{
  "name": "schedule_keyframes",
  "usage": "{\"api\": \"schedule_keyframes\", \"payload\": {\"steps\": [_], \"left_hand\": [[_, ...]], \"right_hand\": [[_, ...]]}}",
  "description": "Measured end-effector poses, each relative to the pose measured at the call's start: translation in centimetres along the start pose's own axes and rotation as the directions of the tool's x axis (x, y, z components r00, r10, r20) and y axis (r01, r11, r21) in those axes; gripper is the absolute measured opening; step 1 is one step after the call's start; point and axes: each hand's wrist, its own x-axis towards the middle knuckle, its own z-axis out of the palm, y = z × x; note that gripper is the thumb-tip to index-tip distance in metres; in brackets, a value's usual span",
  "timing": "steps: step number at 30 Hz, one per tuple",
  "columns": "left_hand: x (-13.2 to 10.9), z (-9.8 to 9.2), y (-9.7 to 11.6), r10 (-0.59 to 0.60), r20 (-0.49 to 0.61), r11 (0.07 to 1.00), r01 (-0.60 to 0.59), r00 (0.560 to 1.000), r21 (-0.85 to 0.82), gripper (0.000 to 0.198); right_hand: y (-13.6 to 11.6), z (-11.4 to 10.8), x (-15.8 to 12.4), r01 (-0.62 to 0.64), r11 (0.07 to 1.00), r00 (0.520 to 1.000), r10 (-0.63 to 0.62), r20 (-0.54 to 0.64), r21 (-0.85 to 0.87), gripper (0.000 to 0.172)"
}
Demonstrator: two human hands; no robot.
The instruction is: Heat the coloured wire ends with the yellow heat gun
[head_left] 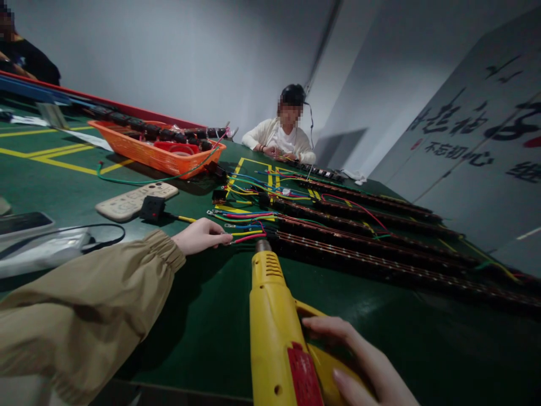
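Observation:
My right hand (355, 355) is wrapped round the handle of a yellow heat gun (274, 316) with a red label. The gun's metal nozzle points away from me, close to the wire ends at the near strip. Between the fingertips of my left hand (202, 235) I pinch a red wire (247, 239). Yellow and blue wires lie right beside it. These wires run to the end of a long dark strip with copper-coloured rails (338, 254). Part of the wires near the nozzle is hard to make out.
More long dark strips (367, 211) lie side by side at the right. An orange basket (169, 160) holds dark parts. Nearer are a beige remote-like panel (127, 204), a black block (152, 209) and a white power strip (46, 251). Another person (281, 135) works across the table.

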Motion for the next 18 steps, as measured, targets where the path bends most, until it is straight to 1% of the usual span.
{"api": "schedule_keyframes", "payload": {"steps": [1,2,3,4,5,6,8,9,10,12,14,15,16,18], "left_hand": [[0.0,0.0,0.0,-0.018,-0.01,1.0,0.018,1.0,0.017,0.059],[-0.1,0.0,-0.1,-0.039,-0.02,0.998,0.04,0.999,0.044,0.059],[-0.1,0.0,-0.1,-0.064,-0.034,0.995,0.066,0.997,0.077,0.06],[-0.3,0.0,-0.1,-0.088,-0.05,0.99,0.093,0.995,0.11,0.061],[-0.4,0.0,-0.1,-0.105,-0.063,0.984,0.113,0.993,0.141,0.062],[-0.5,0.1,-0.1,-0.108,-0.069,0.979,0.118,0.992,0.168,0.062],[-0.7,0.3,0.0,-0.074,-0.061,0.979,0.084,0.995,0.187,0.062],[-0.8,0.4,0.0,-0.047,-0.053,0.98,0.056,0.997,0.188,0.061],[-0.9,0.6,0.1,-0.022,-0.056,0.979,0.033,0.998,0.199,0.06],[-1.0,0.9,0.3,0.012,-0.103,0.964,0.015,0.995,0.265,0.057],[-1.1,1.0,0.5,0.035,-0.152,0.938,0.021,0.988,0.347,0.053],[-1.1,1.1,0.6,0.047,-0.159,0.928,0.015,0.986,0.372,0.05],[-1.1,1.1,0.6,0.061,-0.147,0.925,0.0,0.987,0.379,0.048],[-1.1,1.1,0.6,0.083,-0.091,0.934,-0.046,0.992,0.355,0.045]], "right_hand": [[-0.1,-0.2,0.6,-0.105,0.994,0.994,0.104,0.043,0.029,0.034],[-0.2,-0.3,1.5,-0.252,0.967,0.963,0.248,0.104,0.027,0.033],[-0.3,-0.4,2.4,-0.329,0.944,0.933,0.324,0.159,0.005,0.033],[-0.4,-0.4,3.4,-0.354,0.934,0.909,0.353,0.221,-0.037,0.033],[-0.4,-0.4,4.4,-0.331,0.939,0.894,0.343,0.289,-0.089,0.032],[-0.4,-0.3,5.4,-0.282,0.951,0.889,0.309,0.339,-0.128,0.032],[-0.1,0.1,7.0,-0.139,0.976,0.858,0.203,0.471,-0.167,0.032],[0.1,0.4,7.7,-0.082,0.979,0.838,0.169,0.519,-0.186,0.034],[0.4,0.6,8.2,-0.066,0.98,0.831,0.157,0.534,-0.186,0.035],[0.8,1.3,8.9,-0.044,0.981,0.819,0.143,0.555,-0.189,0.036],[1.1,1.9,9.2,-0.042,0.98,0.819,0.146,0.554,-0.197,0.031],[1.1,2.1,9.3,-0.042,0.978,0.821,0.15,0.551,-0.203,0.029],[1.2,2.3,9.3,-0.044,0.977,0.824,0.154,0.545,-0.21,0.027],[1.2,2.6,9.3,-0.047,0.976,0.828,0.158,0.538,-0.214,0.025]]}}
